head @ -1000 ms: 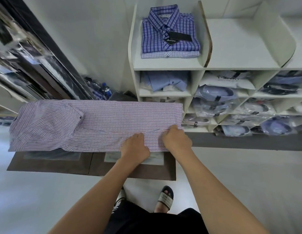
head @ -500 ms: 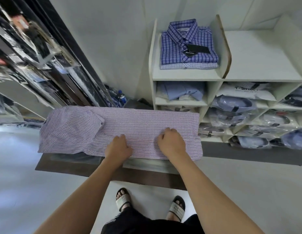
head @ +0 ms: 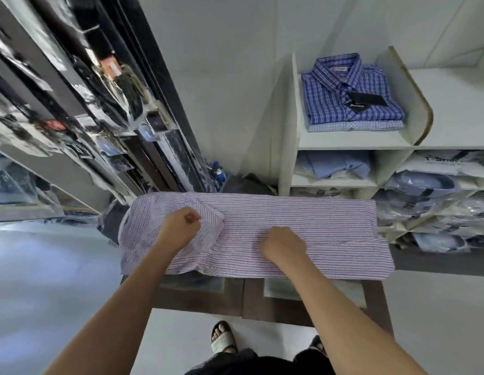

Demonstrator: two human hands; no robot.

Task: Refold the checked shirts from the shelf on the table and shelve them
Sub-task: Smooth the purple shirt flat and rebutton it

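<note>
Dark table (head: 235, 301): pink checked shirt (head: 289, 228), left hand (head: 181, 228) pinching sleeve fabric, right hand (head: 282, 243) curled pressing; overhanging hem may slip, skewing fold.

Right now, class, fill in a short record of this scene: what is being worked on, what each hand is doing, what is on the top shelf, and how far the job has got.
Item: pale pink-and-blue checked shirt, laid flat on the dark brown table
Left hand: fist on the shirt's left part, near a diagonal fold
Right hand: fist pressing mid-shirt
Top shelf: folded dark blue checked shirt atop a lighter one
Stage: folding unfinished, shirt not yet shelved
</note>
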